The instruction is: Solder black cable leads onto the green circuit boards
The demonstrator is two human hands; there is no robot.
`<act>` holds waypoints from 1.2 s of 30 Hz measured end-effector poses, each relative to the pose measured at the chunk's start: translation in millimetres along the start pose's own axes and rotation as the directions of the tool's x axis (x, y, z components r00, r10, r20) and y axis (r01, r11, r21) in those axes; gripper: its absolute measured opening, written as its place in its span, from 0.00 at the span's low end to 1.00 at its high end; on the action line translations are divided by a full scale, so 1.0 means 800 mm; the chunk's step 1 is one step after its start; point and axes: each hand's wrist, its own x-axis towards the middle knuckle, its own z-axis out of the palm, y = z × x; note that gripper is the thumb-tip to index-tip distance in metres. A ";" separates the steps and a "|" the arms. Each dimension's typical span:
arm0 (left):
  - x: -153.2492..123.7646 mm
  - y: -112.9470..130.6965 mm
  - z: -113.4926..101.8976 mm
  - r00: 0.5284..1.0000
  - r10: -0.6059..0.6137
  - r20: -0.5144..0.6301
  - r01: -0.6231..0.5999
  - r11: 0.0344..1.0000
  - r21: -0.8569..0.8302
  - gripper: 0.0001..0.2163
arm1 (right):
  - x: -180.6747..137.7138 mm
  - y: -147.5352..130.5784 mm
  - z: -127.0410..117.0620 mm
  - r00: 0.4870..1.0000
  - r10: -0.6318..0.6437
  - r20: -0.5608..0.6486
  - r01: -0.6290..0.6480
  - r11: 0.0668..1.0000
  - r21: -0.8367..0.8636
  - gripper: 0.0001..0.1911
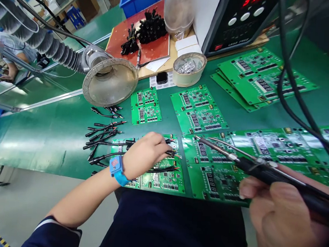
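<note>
My left hand wears a blue wrist strap and pinches the end of a black cable against a green circuit board at the table's near edge. My right hand, close to the camera at lower right, is closed round the black handle of a soldering iron. The iron's metal tip points left over another green board, a short way right of my left fingers.
Several loose black cables lie left of my hand. More green boards cover the green mat. A fume-extractor funnel hangs at left. A solder station, a tape roll holding solder scraps and black connectors stand behind. Another person's arm shows far left.
</note>
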 end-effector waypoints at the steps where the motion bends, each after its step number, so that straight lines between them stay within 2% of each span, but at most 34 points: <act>1: -0.003 0.003 -0.005 0.997 -0.023 -0.079 0.021 1.000 -0.018 0.10 | 0.002 -0.001 -0.001 1.000 -0.006 0.014 0.005 0.999 0.046 0.10; 3: -0.010 0.016 -0.017 0.957 -0.094 -0.275 0.088 0.996 -0.032 0.12 | 0.004 -0.003 -0.003 0.998 -0.019 0.064 0.013 0.996 0.093 0.11; 4: -0.013 0.025 -0.023 0.929 -0.144 -0.342 0.137 0.989 -0.045 0.13 | 0.004 -0.003 -0.003 0.994 -0.022 0.108 0.012 0.995 0.095 0.13; 5: -0.015 0.036 -0.028 0.912 -0.198 -0.359 0.184 0.980 -0.074 0.14 | 0.004 -0.004 -0.002 0.988 -0.023 0.153 0.007 0.994 0.107 0.14; 6: -0.016 0.048 -0.030 0.914 -0.249 -0.320 0.221 0.968 -0.122 0.15 | 0.003 -0.005 0.000 0.982 -0.032 0.187 0.007 0.991 0.130 0.14; 8: -0.015 0.068 -0.029 0.943 -0.296 -0.150 0.253 0.933 -0.255 0.13 | -0.001 -0.006 0.007 0.970 -0.062 0.234 0.023 0.986 0.168 0.16; 10: -0.009 0.080 -0.019 0.965 -0.261 -0.020 0.233 0.892 -0.388 0.10 | -0.006 -0.009 0.018 0.963 -0.064 0.261 0.024 0.988 0.155 0.17; 11: -0.006 0.083 -0.013 0.971 -0.239 -0.004 0.214 0.878 -0.428 0.09 | -0.009 -0.010 0.023 0.962 -0.051 0.270 0.015 0.991 0.132 0.17; 13: -0.001 0.083 -0.002 0.972 -0.233 -0.028 0.195 0.869 -0.456 0.09 | -0.013 -0.011 0.032 0.959 -0.006 0.285 -0.016 0.997 0.075 0.17; 16: 0.003 0.080 0.008 0.957 -0.287 -0.041 0.229 0.833 -0.503 0.10 | -0.017 -0.013 0.037 0.954 0.024 0.299 -0.037 0.999 0.037 0.19; 20: 0.002 0.082 0.016 0.915 -0.402 0.018 0.295 0.640 -0.710 0.13 | -0.019 -0.013 0.034 0.948 0.043 0.314 -0.041 0.999 -0.013 0.22; 22: 0.002 0.085 0.021 0.890 -0.455 -0.019 0.274 0.568 -0.776 0.13 | -0.019 -0.014 0.033 0.950 0.056 0.307 -0.057 0.998 -0.008 0.22; 26: 0.000 0.091 0.033 0.860 -0.493 -0.127 0.221 0.587 -0.779 0.14 | -0.019 -0.018 0.034 0.949 0.088 0.304 -0.087 0.996 -0.016 0.21; 28: -0.001 0.093 0.036 0.860 -0.474 -0.187 0.213 0.667 -0.714 0.12 | -0.018 -0.022 0.032 0.951 0.043 0.305 -0.014 0.995 -0.098 0.20; 29: -0.002 0.094 0.036 0.862 -0.453 -0.226 0.209 0.725 -0.656 0.11 | -0.019 -0.025 0.031 0.949 -0.015 0.316 0.067 0.986 -0.153 0.19; 32: -0.007 0.097 0.033 0.884 -0.374 -0.281 0.213 0.857 -0.469 0.11 | -0.021 -0.032 0.027 0.883 -0.231 0.409 0.355 0.898 -0.259 0.14; 33: -0.008 0.098 0.031 0.888 -0.373 -0.267 0.218 0.855 -0.470 0.11 | -0.022 -0.033 0.026 0.859 -0.268 0.436 0.404 0.878 -0.257 0.14; 34: -0.008 0.100 0.030 0.884 -0.403 -0.238 0.234 0.821 -0.521 0.10 | -0.024 -0.034 0.026 0.856 -0.281 0.433 0.413 0.876 -0.248 0.13; 35: -0.008 0.102 0.029 0.869 -0.457 -0.191 0.255 0.742 -0.620 0.09 | -0.027 -0.033 0.027 0.880 -0.268 0.393 0.382 0.890 -0.248 0.13; 36: -0.006 0.104 0.029 0.843 -0.524 -0.121 0.272 0.610 -0.744 0.09 | -0.030 -0.031 0.029 0.917 -0.234 0.324 0.320 0.915 -0.245 0.13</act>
